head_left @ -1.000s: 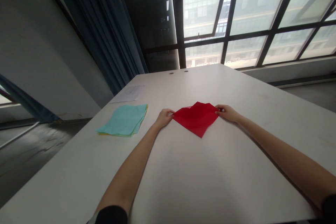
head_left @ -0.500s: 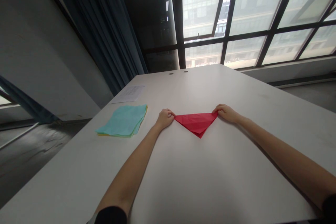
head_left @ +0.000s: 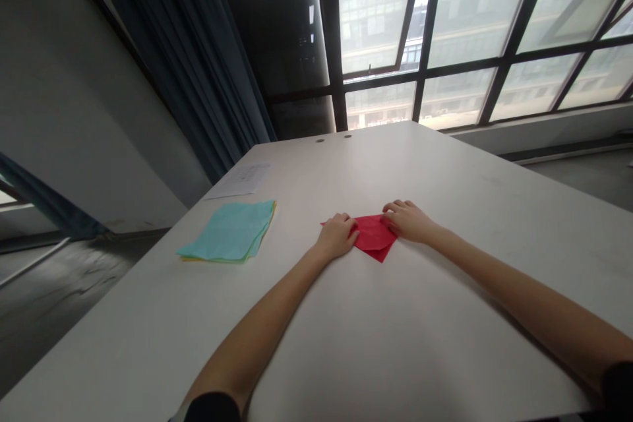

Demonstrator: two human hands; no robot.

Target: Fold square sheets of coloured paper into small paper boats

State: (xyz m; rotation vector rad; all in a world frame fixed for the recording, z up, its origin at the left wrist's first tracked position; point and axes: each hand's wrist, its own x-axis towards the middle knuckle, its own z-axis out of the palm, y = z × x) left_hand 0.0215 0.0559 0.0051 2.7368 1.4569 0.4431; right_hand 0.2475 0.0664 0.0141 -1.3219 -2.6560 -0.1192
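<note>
A red sheet of paper [head_left: 372, 233] lies on the white table in front of me, folded into a triangle with its point towards me. Two layers show at that point, slightly out of line. My left hand [head_left: 338, 236] covers the left part of the paper, its fingers curled over the upper edge and its thumb on the surface. The left corner pokes out beyond it. On the right part, my right hand [head_left: 406, 219] grips the upper edge between thumb and fingers. Both hands hide the sides of the triangle.
Left of my hands lies a stack of thin sheets [head_left: 232, 231], teal on top with yellow and green edges below. Behind it is a white printed page [head_left: 242, 180]. Two small round discs [head_left: 320, 140] mark the far end of the table [head_left: 306, 330].
Both hands have left the outer corners of the red paper and moved inward along its upper edge, now covering more of it. The camera view has shifted slightly.
</note>
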